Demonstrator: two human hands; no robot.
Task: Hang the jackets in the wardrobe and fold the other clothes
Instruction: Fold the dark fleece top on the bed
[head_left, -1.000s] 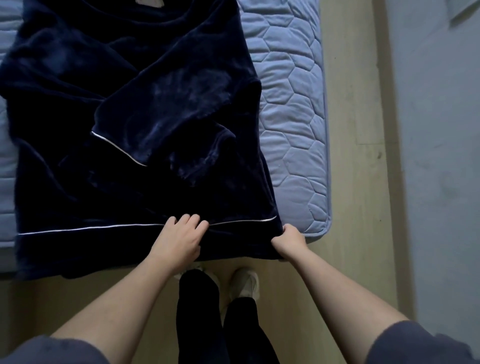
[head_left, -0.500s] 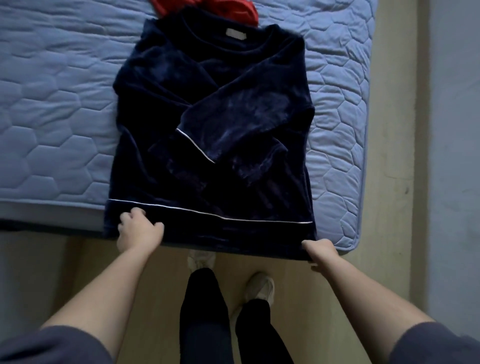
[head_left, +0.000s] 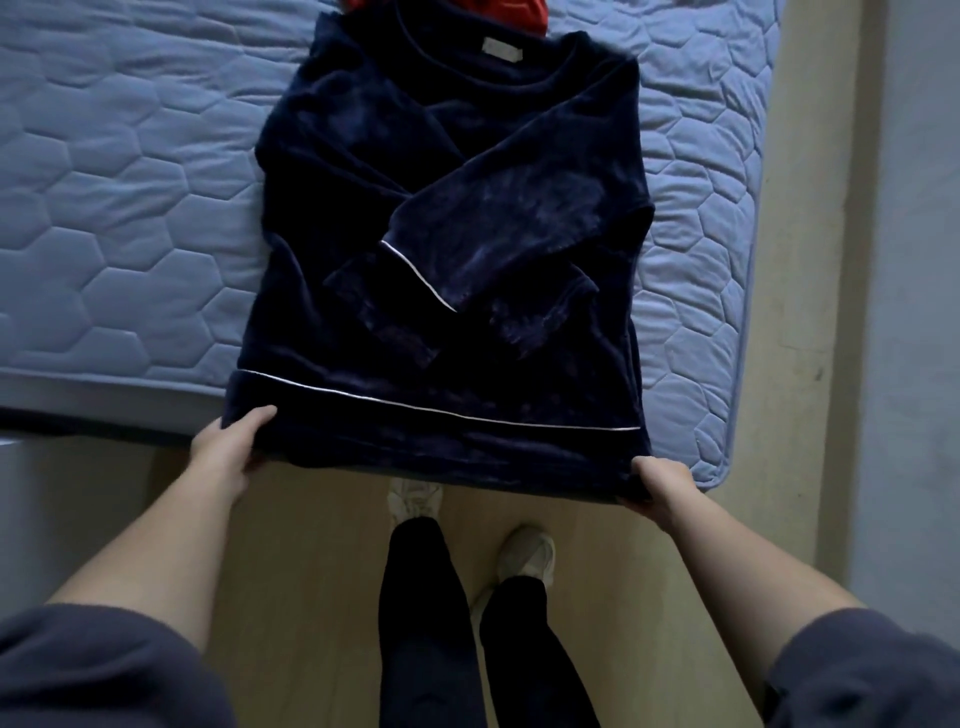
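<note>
top (head_left: 415, 171) lies on the bed (head_left: 130, 208), sleeves crossed, hem over the bed's near edge. left hand (head_left: 228, 452) and right hand (head_left: 660, 483) each clamp a hem corner. best lift both evenly, carrying hem to collar, sleeves undisturbed.

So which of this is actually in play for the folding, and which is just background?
In play:
navy top, sleeves folded across its front
left hand, gripping one hem corner
right hand, gripping the other hem corner
red garment, mostly out of frame, probably waiting its turn

Background:
mattress, only the work surface
shoes
floor
</note>
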